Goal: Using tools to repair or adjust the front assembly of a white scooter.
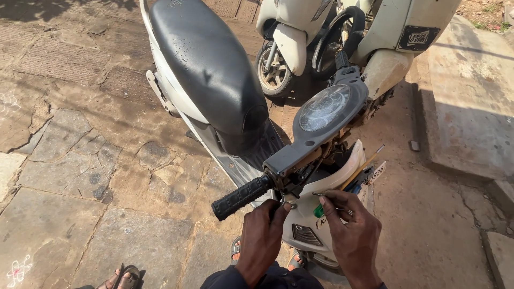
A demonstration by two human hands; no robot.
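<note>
Cracked stone paving outdoors, white scooter (pixel 214 80) at 12 o'clock, left hand (pixel 261 235) grip closed beneath its black handlebar grip (pixel 242 196), right hand (pixel 350 233) at 3 o'clock pinching green-handled screwdriver (pixel 321 206).

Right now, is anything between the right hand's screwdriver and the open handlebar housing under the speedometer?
Nothing visible. The right hand holds the green-handled screwdriver right at the handlebar housing; the left hand works beside it, below the black grip.
</note>
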